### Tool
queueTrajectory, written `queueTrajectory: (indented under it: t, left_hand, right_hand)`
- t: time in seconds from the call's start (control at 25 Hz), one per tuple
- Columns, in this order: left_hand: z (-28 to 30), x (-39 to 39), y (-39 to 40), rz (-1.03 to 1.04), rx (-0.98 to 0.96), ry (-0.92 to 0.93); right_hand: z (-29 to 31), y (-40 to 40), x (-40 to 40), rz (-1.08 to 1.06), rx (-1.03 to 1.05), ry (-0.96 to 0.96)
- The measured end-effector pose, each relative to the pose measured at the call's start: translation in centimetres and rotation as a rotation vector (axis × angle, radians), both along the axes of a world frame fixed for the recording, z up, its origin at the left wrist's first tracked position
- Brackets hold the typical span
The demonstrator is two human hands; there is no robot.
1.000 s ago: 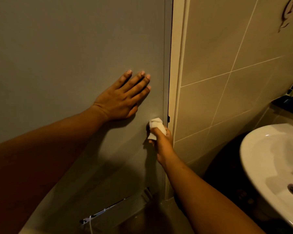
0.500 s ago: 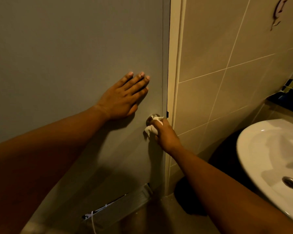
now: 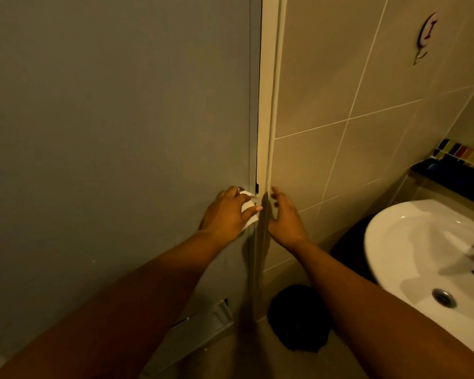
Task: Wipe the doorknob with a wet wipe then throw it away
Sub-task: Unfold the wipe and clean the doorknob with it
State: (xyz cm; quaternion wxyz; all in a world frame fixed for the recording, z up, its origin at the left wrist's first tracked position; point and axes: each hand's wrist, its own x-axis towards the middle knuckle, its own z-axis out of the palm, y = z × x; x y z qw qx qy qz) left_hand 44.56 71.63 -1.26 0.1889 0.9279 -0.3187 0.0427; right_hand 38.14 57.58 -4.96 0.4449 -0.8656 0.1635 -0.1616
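Dim bathroom light falls on a grey door (image 3: pixel 121 132) with tiled wall and a white sink (image 3: pixel 422 255) to the right. At the door's right edge, the left hand (image 3: pixel 226 214) is closed around the wet wipe (image 3: pixel 248 213), pressing it over the doorknob (image 3: pixel 240 189), which barely shows. Just right of it, the right hand (image 3: pixel 285 220) hovers empty, fingers spread, by the frame. With the wipe bunched up, it may slip off or miss parts of the knob.
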Motion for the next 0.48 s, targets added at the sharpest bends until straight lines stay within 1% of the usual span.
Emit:
queueTrajectory:
  t: [0.08,0.12,0.2,0.24,0.28,0.32,0.36,0.4,0.48]
  left_hand:
    - [-0.7,-0.6,-1.8,0.137,-0.049,0.01]
    - [-1.2,-0.8,-2.6,0.206,-0.035,-0.008]
    - [-2.2,-1.3,-4.0,0.333,-0.045,-0.02]
    - [-2.5,-1.5,-4.4,0.396,-0.124,0.0]
    - [-2.7,-1.6,-4.7,0.468,-0.28,0.062]
    - [-2.8,-1.7,-4.8,0.546,-0.501,0.181]
    - [-2.9,-1.8,-5.0,0.619,-0.762,0.345]
    - [-2.9,-1.9,-5.3,0.68,-1.027,0.512]
    - [-2.9,-2.2,-6.0,0.76,-1.521,0.799]
  right_hand:
    - [1.3,-2.0,0.7,-0.067,-0.352,-0.021]
    - [2.5,-2.8,1.2,-0.066,-0.522,-0.038]
    - [5.4,-4.3,2.7,-0.015,-0.797,-0.116]
    - [6.9,-4.8,3.6,0.027,-0.915,-0.152]
    - [8.2,-5.4,4.4,0.07,-1.032,-0.182]
    - [9.2,-5.8,5.2,0.102,-1.142,-0.2]
    - [9.9,-6.2,5.8,0.113,-1.228,-0.209]
    - [10.2,-6.5,6.3,0.109,-1.284,-0.214]
    - [10.0,-6.9,6.9,0.093,-1.317,-0.223]
